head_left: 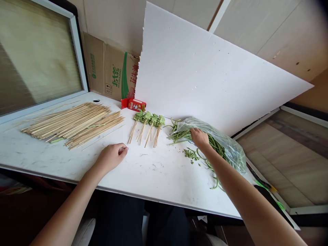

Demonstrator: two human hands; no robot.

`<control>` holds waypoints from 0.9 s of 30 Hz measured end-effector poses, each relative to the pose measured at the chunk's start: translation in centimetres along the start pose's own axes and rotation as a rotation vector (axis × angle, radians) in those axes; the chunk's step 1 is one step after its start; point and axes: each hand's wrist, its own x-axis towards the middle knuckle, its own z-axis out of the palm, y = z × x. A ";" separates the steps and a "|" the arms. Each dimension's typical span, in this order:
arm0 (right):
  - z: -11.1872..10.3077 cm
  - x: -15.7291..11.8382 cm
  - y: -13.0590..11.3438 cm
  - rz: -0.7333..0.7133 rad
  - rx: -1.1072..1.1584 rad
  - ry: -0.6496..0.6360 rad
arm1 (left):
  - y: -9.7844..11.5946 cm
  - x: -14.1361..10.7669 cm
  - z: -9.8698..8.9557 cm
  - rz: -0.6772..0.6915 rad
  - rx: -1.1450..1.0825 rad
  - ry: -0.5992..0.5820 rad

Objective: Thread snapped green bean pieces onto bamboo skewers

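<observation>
My left hand [112,156] rests on the white table [153,174] with its fingers curled in; whatever it may hold is too small or hidden to name. Over the long green beans [216,145], at the mouth of a clear plastic bag [234,150], is my right hand [199,137]. Its fingers are bent down among the beans, and their tips are hidden. Several skewered bunches of cut beans [153,119] lie between the hands, sticks toward me. Short bean pieces [191,153] are scattered just in front of the bag.
Piles of bamboo skewers [69,119] cover the table's left side. A small red box [137,105] stands behind the bunches, near a cardboard box [112,71]. A white board [194,68] leans at the back. Dark-handled tools [262,182] lie at the right edge.
</observation>
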 end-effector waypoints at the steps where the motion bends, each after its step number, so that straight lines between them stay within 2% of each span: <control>1: -0.6 0.0 0.5 0.019 -0.001 -0.008 | 0.0 0.0 0.0 -0.007 0.011 0.005; 4: -2.6 0.2 2.5 0.050 0.009 -0.006 | 0.2 0.0 0.1 -0.018 0.030 0.006; 8: -5.6 0.6 5.0 0.075 0.065 0.077 | 0.4 -0.1 0.0 -0.018 0.027 0.003; 12: -8.6 1.3 6.6 0.129 0.155 0.199 | 0.3 -0.1 0.0 -0.014 0.028 0.005; 15: -10.9 1.6 7.3 0.123 0.310 0.360 | 0.2 -0.1 0.1 -0.014 0.033 0.007; 21: -15.7 1.3 7.4 -0.002 0.332 0.605 | 0.1 -0.1 0.2 -0.010 0.040 0.003; 27: -19.8 0.9 5.8 0.029 0.344 0.754 | 0.4 -0.2 0.0 -0.021 0.047 -0.010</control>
